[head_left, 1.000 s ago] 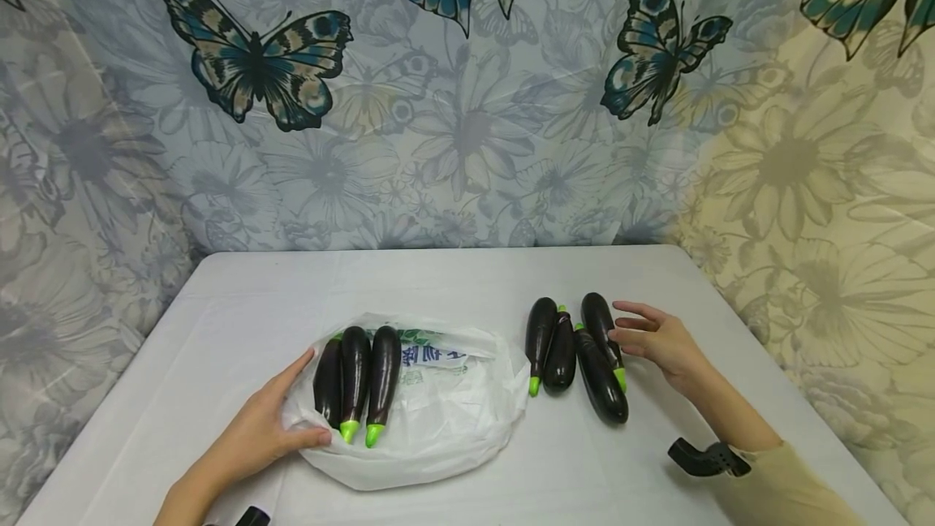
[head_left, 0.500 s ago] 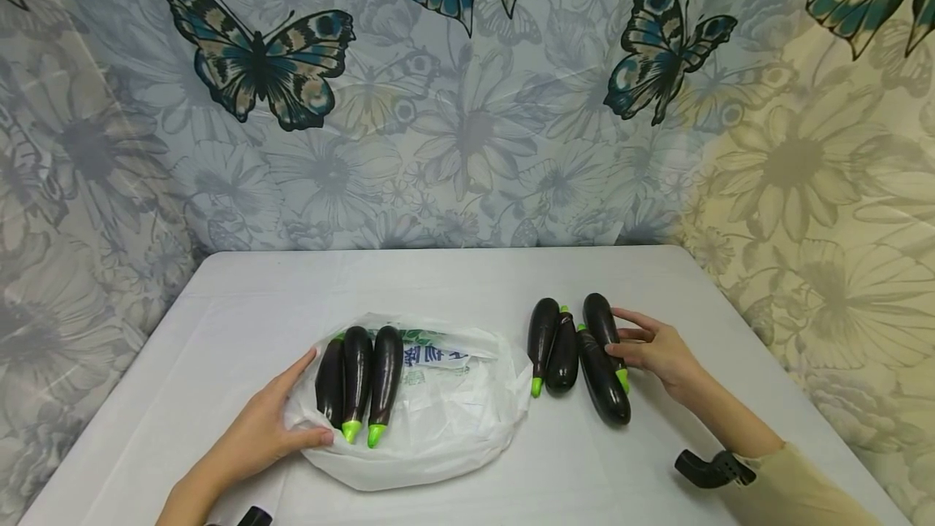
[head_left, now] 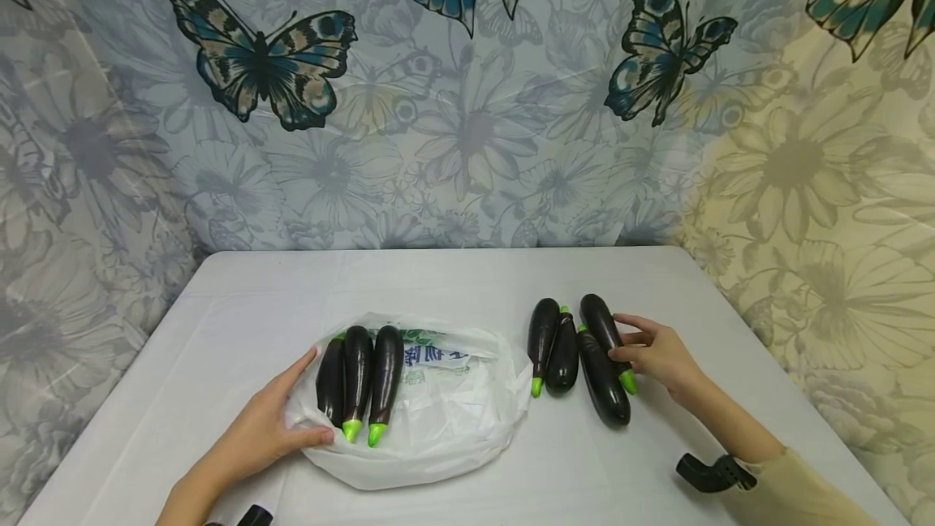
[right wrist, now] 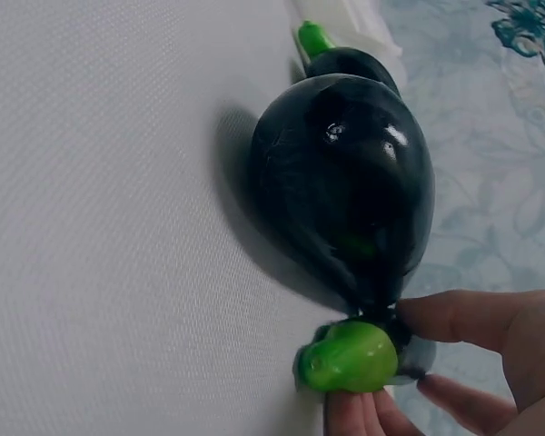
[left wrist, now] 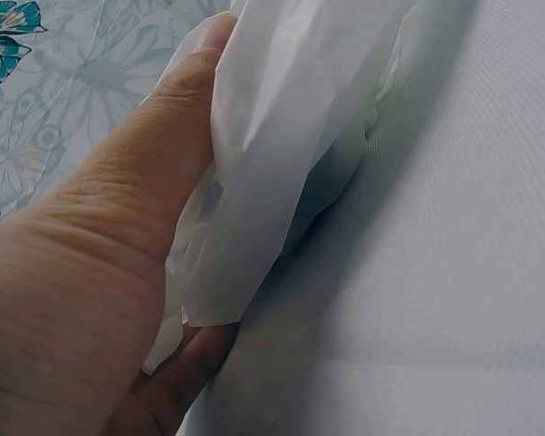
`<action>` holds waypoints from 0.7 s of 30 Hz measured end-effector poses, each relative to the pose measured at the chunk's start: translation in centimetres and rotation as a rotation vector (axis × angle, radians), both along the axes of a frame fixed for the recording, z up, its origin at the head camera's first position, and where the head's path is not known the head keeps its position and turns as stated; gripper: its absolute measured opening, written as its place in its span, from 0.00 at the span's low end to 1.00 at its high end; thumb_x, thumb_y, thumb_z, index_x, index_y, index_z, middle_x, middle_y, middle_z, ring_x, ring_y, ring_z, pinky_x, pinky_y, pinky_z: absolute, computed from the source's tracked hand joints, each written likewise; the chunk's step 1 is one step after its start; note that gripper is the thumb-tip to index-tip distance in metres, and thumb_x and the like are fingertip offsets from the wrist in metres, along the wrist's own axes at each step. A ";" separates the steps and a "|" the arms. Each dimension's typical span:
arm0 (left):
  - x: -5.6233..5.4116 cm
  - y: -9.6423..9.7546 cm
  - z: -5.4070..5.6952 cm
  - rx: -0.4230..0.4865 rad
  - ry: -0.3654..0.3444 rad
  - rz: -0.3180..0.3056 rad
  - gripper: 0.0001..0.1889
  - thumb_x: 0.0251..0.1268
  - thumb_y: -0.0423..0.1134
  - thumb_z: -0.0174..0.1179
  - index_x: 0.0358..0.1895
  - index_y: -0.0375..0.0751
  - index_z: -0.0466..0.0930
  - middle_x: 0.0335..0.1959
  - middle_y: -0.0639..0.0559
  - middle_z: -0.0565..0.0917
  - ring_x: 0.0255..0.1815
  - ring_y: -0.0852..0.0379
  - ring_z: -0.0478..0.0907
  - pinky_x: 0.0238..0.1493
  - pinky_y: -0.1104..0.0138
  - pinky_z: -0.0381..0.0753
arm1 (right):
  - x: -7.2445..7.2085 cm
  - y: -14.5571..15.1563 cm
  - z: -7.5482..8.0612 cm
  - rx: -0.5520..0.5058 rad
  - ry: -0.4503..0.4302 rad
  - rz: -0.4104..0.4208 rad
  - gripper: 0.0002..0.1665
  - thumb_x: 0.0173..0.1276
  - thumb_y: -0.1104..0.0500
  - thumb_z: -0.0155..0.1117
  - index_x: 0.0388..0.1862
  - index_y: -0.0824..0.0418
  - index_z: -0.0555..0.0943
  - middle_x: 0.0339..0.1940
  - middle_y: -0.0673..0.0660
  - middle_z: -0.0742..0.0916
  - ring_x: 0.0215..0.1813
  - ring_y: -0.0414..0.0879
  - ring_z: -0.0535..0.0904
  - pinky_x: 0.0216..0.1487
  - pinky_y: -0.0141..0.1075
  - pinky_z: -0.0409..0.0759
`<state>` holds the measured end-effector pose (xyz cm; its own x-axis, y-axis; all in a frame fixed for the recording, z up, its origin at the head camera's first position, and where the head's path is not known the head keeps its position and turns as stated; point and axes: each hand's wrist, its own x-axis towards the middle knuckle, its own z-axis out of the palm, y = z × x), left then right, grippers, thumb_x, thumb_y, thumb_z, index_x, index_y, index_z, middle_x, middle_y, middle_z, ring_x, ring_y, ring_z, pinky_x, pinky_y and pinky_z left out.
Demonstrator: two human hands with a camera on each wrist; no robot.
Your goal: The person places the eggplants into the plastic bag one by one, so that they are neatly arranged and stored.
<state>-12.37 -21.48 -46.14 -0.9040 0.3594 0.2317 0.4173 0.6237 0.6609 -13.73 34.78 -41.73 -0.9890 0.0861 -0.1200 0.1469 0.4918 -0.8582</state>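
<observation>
A person at a white-covered table (head_left: 438,282) handles 7 glossy dark eggplants with green stem ends. The left hand (head_left: 266,420) grips the rim of 1 white plastic bag (head_left: 460,412), thumb on 1 side of the film and fingers on the other. Inside the open bag, toward its left, 3 bagged eggplants (head_left: 357,372) lie side by side, 2 showing green ends toward the person; blue and green printing shows beside them. To the right of the bag, 4 eggplants rest on the tabletop in 2 pairs. The right hand (head_left: 661,355) pinches the rightmost eggplant (head_left: 599,319) near its green end, thumb and fingers on opposite sides. Its neighbor (head_left: 604,384) lies against it with the stem end pointing away. The left pair (head_left: 562,360) also lies head to tail. A black device (head_left: 712,473) sits at the right wrist by a beige sleeve (head_left: 796,489). Behind, 5 butterflies, 3 cut off by the frame, decorate a floral backdrop (head_left: 467,169).
</observation>
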 end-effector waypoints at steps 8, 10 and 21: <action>0.1 0.1 0.1 -0.001 0.002 -0.001 0.59 0.42 0.58 0.78 0.78 0.43 0.54 0.70 0.33 0.66 0.66 0.30 0.64 0.58 0.36 0.64 | 0.3 0.4 -0.2 0.037 0.003 -0.030 0.41 0.60 0.64 0.71 0.70 0.73 0.65 0.53 0.72 0.82 0.40 0.44 0.82 0.33 0.36 0.81; 0.1 0.1 0.1 -0.004 0.003 0.000 0.59 0.42 0.58 0.78 0.78 0.43 0.54 0.70 0.33 0.66 0.66 0.30 0.64 0.58 0.36 0.64 | 0.4 0.7 -0.2 0.043 0.011 -0.014 0.42 0.61 0.64 0.71 0.71 0.73 0.64 0.54 0.72 0.81 0.41 0.44 0.82 0.34 0.36 0.81; -0.1 0.0 -0.1 -0.017 -0.007 0.009 0.60 0.42 0.58 0.78 0.78 0.45 0.53 0.68 0.30 0.66 0.65 0.28 0.64 0.57 0.35 0.65 | 0.9 1.4 -0.1 0.082 0.107 0.108 0.39 0.66 0.63 0.69 0.71 0.73 0.63 0.57 0.74 0.79 0.49 0.57 0.82 0.37 0.36 0.81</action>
